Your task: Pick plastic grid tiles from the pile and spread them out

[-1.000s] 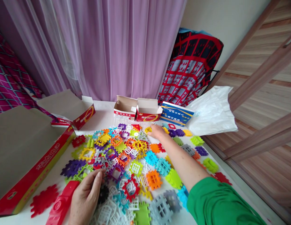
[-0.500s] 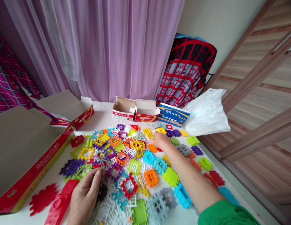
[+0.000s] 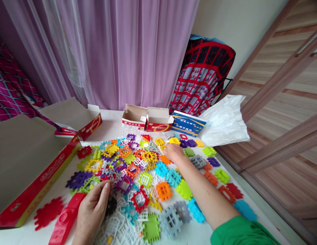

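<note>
Toothed plastic building pieces in many colours lie heaped across the table. My left hand (image 3: 95, 206) rests at the near left of the heap, thumb and forefinger pinched together beside a purple frame piece (image 3: 124, 184); anything between them is too small to make out. Under its wrist side lies a red plastic toy piece with a round boss (image 3: 64, 217). My right hand (image 3: 175, 151) reaches to the far side, fingers curled down just in front of a yellow piece (image 3: 174, 140). Its fingertips are largely hidden. An orange piece (image 3: 164, 159) lies just below this hand.
A large open red carton (image 3: 58, 166) stands at left, with another open box (image 3: 90, 127) behind it. Small open boxes (image 3: 134, 123) and a blue box (image 3: 189, 123) line the back. A white bag (image 3: 224, 119) sits at back right. White window pieces (image 3: 117, 224) lie near the front.
The view has shifted slightly. My right hand stays at the far side of the heap with its fingers curled, and my left hand keeps its pinch in the same place.
</note>
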Action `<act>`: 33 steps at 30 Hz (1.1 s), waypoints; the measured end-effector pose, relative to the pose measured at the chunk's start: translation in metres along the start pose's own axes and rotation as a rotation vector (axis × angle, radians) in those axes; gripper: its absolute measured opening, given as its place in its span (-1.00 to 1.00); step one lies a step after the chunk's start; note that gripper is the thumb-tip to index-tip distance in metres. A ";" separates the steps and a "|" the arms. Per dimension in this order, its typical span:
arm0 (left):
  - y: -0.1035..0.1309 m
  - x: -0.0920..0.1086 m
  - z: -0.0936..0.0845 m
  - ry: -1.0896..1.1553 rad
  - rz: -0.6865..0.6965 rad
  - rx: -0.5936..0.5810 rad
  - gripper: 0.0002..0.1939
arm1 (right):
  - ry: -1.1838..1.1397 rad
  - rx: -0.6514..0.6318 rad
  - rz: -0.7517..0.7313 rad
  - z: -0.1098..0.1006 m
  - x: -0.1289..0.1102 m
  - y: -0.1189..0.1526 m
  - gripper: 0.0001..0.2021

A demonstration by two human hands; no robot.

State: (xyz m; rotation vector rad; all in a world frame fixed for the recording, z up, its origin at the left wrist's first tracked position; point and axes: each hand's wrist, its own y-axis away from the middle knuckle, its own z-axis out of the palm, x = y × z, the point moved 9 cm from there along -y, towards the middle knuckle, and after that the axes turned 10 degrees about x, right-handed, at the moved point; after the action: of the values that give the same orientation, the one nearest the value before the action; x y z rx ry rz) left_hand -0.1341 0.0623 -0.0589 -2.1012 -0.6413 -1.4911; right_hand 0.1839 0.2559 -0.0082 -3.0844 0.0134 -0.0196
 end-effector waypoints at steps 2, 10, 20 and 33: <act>0.000 0.003 0.000 -0.001 0.011 0.001 -0.40 | -0.029 0.043 -0.059 -0.009 -0.012 0.010 -0.71; 0.001 0.006 0.000 0.009 0.021 0.003 -0.41 | -0.085 0.011 -0.140 -0.015 -0.063 0.044 -0.38; 0.001 0.002 0.002 0.033 0.003 0.000 -0.39 | -0.080 0.010 -0.150 -0.014 -0.087 0.049 -0.47; 0.002 0.011 0.000 0.042 0.013 0.010 -0.41 | -0.050 -0.064 0.025 -0.008 -0.060 0.042 -0.33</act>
State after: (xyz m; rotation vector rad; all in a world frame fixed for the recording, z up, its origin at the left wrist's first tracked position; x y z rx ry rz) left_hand -0.1296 0.0624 -0.0487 -2.0570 -0.6167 -1.5174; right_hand 0.1237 0.2144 -0.0035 -3.1473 0.0510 0.0596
